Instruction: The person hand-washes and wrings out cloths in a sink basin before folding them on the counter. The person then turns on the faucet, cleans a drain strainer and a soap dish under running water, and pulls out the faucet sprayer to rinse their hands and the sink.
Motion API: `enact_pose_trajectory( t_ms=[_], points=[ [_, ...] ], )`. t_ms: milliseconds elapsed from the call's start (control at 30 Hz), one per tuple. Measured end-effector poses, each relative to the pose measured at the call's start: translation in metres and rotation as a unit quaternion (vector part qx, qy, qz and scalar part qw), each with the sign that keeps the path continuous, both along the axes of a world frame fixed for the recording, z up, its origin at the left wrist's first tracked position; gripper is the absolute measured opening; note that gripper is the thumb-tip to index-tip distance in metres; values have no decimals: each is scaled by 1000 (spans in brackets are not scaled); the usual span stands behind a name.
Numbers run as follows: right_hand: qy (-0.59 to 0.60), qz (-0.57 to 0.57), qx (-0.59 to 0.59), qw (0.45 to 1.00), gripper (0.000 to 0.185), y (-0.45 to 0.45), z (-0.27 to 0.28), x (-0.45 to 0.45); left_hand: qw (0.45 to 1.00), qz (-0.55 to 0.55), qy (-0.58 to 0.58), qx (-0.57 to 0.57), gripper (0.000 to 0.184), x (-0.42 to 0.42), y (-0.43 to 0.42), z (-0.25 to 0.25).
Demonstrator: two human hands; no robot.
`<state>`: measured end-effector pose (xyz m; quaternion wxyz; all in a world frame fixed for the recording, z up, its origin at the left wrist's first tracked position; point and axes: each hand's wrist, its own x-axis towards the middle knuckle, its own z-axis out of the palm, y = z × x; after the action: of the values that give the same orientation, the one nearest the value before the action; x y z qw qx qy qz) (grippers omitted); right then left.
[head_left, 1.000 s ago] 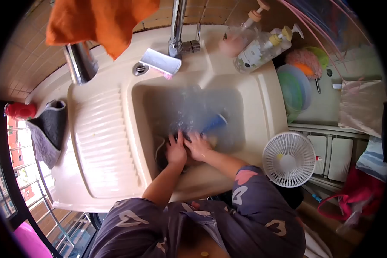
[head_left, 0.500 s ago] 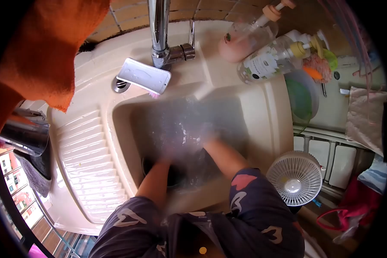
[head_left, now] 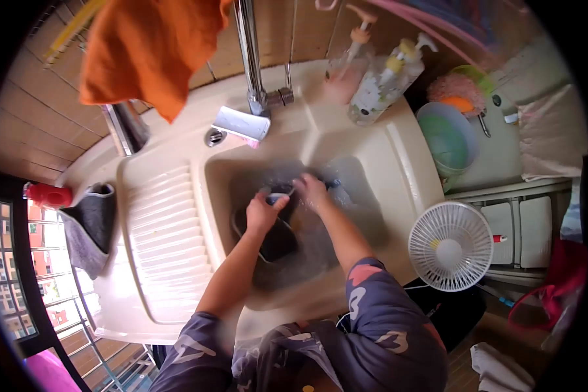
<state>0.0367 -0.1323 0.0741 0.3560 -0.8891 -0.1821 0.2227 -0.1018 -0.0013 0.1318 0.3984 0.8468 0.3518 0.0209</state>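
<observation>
Both hands are in a beige sink basin (head_left: 389,215) with cloudy water. My left hand (head_left: 264,210) is closed on the rim of a dark item (head_left: 279,242), perhaps a shoe, with a light blue-white patch at the fingers. The dark item lies partly in the water. Just right of it, my right hand (head_left: 312,191) has its fingers bent together near the water stream; what it holds, if anything, is too small to make out. Something blue (head_left: 334,185) shows in the water beyond the right hand.
A chrome faucet (head_left: 257,98) and a white soap dish (head_left: 242,124) stand behind the basin. Pump bottles (head_left: 380,88) are at the back right, a white fan (head_left: 451,245) at the right. An orange cloth (head_left: 157,55) hangs at upper left, a grey cloth (head_left: 93,228) lies at the left edge.
The hands have come up out of the blurred water and show clearly. The left hand now grips the dark item's rim. The camera view has shifted, so the fan and faucet sit differently.
</observation>
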Motion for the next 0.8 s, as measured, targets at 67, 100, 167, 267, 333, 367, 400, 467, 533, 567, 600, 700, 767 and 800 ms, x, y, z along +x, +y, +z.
enact_pose_trajectory(
  t_ms=[67,100,167,267,333,367,400,467,533,567,600,700,767,800],
  points=[
    [-142,78,98,982,40,-26,-24,-13,985,72,-19,-154,55,-11,-15,44],
    [-152,75,107,980,40,-36,-27,-18,976,80,-56,-193,49,-13,-20,60],
    [-204,64,121,969,38,-64,-22,-36,954,85,-106,-268,35,-19,-36,105],
    [186,1,140,972,41,-101,42,-52,945,61,-155,-281,33,-15,-49,137],
    [164,2,116,980,46,-118,85,-64,956,20,-154,-250,35,-8,-56,182],
    [215,-11,183,959,49,-131,73,-71,949,7,-191,-253,36,-8,-65,201],
    [261,-24,250,932,53,-141,67,-77,960,-16,-188,-208,36,-9,-69,237],
    [178,22,270,946,57,-149,86,-105,951,-48,-212,-219,37,-2,-69,266],
    [84,77,293,949,62,-141,105,-108,947,-29,-222,-232,32,-12,-74,322],
    [43,71,287,954,61,-135,111,-108,929,-41,-263,-256,29,-11,-72,330],
    [21,68,284,956,61,-130,122,-105,925,-49,-275,-258,33,-16,-73,351],
    [-113,38,221,968,46,-112,183,-103,898,-81,-314,-298,28,-28,-64,390],
    [-195,40,236,951,39,-106,202,-86,878,-120,-333,-323,26,-39,-48,421],
    [-272,40,245,930,32,-105,209,-81,869,-121,-353,-326,25,-41,-37,427]
  ],
)
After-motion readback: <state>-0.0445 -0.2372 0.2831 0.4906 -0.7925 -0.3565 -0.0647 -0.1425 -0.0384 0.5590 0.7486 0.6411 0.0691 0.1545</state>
